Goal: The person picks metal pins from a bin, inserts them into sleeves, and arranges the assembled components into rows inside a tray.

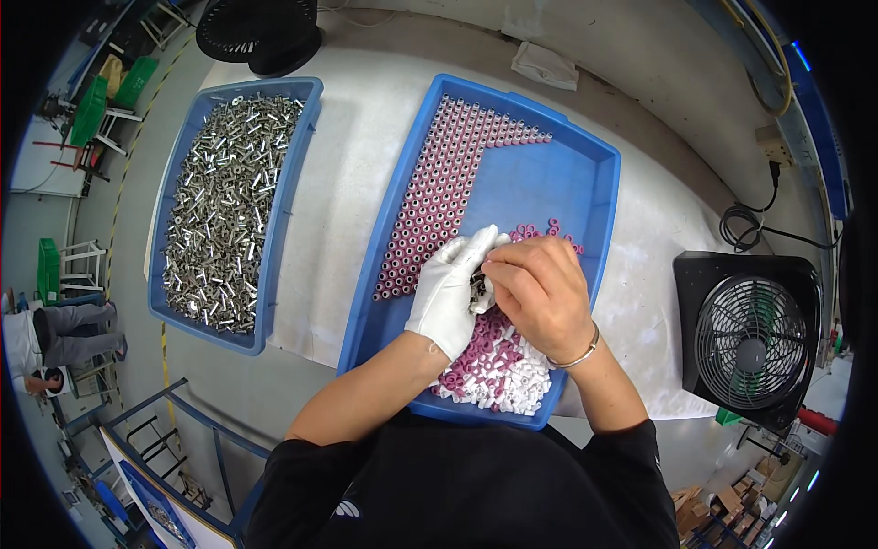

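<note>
My left hand (pixel 441 300), in a white glove, is curled around a small bunch of metal pins (pixel 477 287). Bare and wearing a bracelet at the wrist, my right hand (pixel 553 297) meets it with the fingers pinched; what they hold is hidden. Both are over a blue tray (pixel 526 188). Pink ring-shaped parts with metal centres (pixel 437 188) stand upright in tight rows along its left and far sides. Loose pink rings (pixel 483 352) and small white sleeves (pixel 521 382) lie heaped at its near end, and more pink rings (pixel 553 225) lie beyond my right hand.
Left on the table is another blue tray (pixel 278 229), full of loose metal pins (pixel 229 206). A black fan (pixel 752 339) stands at the right, another fan (pixel 261 32) at the far left. A white cloth (pixel 545 66) lies at the back. Far left, a person (pixel 69 339) is visible.
</note>
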The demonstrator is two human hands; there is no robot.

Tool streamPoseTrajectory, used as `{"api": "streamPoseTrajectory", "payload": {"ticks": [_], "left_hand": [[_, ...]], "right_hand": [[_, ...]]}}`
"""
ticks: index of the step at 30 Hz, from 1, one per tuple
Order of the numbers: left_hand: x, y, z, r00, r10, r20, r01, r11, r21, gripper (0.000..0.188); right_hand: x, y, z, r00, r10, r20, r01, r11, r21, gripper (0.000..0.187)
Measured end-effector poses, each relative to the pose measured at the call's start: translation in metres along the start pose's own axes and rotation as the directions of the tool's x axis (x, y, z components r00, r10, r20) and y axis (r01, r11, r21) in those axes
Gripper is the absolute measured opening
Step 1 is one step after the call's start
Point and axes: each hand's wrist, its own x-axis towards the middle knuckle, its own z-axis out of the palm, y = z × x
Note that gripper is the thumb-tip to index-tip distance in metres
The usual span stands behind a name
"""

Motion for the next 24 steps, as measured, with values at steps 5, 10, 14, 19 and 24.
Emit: {"api": "streamPoseTrajectory", "payload": {"ticks": [5, 10, 14, 19, 24], "left_hand": [[0.002, 0.0, -0.004, 1.0, 0.006, 0.026, -0.003, 0.995, -0.101, 0.024], [0.008, 0.003, -0.013, 0.976, -0.089, 0.196, 0.135, 0.963, -0.235, 0.027], [0.013, -0.003, -0.018, 0.967, -0.034, 0.251, 0.095, 0.967, -0.235, 0.028], [0.014, -0.003, -0.023, 0.961, -0.032, 0.275, 0.117, 0.947, -0.299, 0.027], [0.014, -0.004, -0.027, 0.946, -0.054, 0.319, 0.146, 0.951, -0.273, 0.027]], "right_hand": [[0.007, 0.018, 0.007, 0.978, 0.21, 0.005, -0.209, 0.972, 0.107, 0.016], [0.037, 0.069, 0.026, 0.875, 0.482, 0.038, -0.483, 0.869, 0.105, 0.007], [0.046, 0.109, 0.048, 0.871, 0.484, 0.082, -0.485, 0.874, -0.003, 0.009], [0.043, 0.127, 0.073, 0.899, 0.429, 0.093, -0.422, 0.902, -0.089, 0.009], [0.043, 0.129, 0.079, 0.903, 0.421, 0.081, -0.417, 0.906, -0.072, 0.01]]}}
